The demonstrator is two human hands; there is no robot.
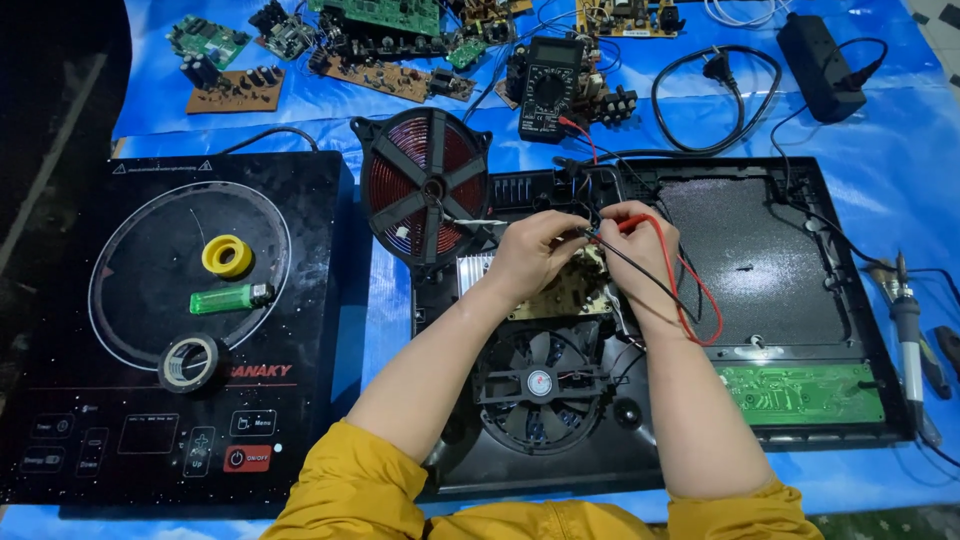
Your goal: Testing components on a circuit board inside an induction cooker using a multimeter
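We pinch one black probe (640, 275) in our left hand (535, 250) and one red probe (632, 224) in our right hand (640, 240) over one circuit board (565, 292); two tape rolls (227, 256) lie nearby.

Sleeves (360, 495): mustard yellow.
Probe in right hand (640, 235): red.
Coil (425, 185) left of left hand (535, 250): copper-red, black spokes.
Glass top (170, 320) far left: black, speckled white.
Lighter (225, 298): green.
Sheet (890, 140): blue.

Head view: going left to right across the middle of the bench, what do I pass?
Yellow tape roll → copper induction coil → left hand → right hand holding a red probe → soldering iron.
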